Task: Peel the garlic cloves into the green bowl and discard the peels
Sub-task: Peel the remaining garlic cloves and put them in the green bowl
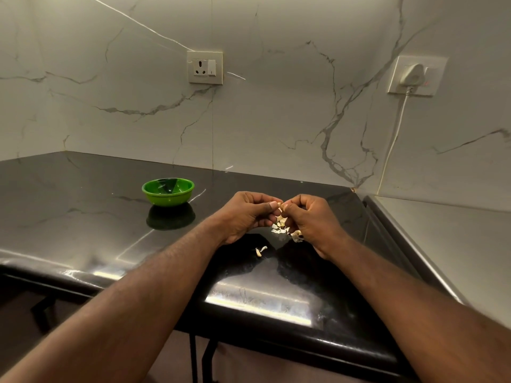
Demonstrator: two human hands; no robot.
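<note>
Left grip point(246, 214): pinching garlic clove point(280, 204) at fingertips.
Right grip point(311, 217): pinching same clove, opposite end.
Peels point(279, 229): on bench point(83, 222) beneath both grips.
Green bowl point(168, 199): on bench, well left of grips.

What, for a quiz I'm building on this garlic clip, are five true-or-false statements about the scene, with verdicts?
The left hand and the right hand pinch a garlic clove between them. True.
The green bowl sits right of the hands. False: it stands to their left.
Peels lie on the counter under the hands. True.
The bowl is heaped with peeled cloves. False: none show inside it.
Both wall sockets hold plugs. False: only the right socket has a plug; the left socket is bare.
</note>
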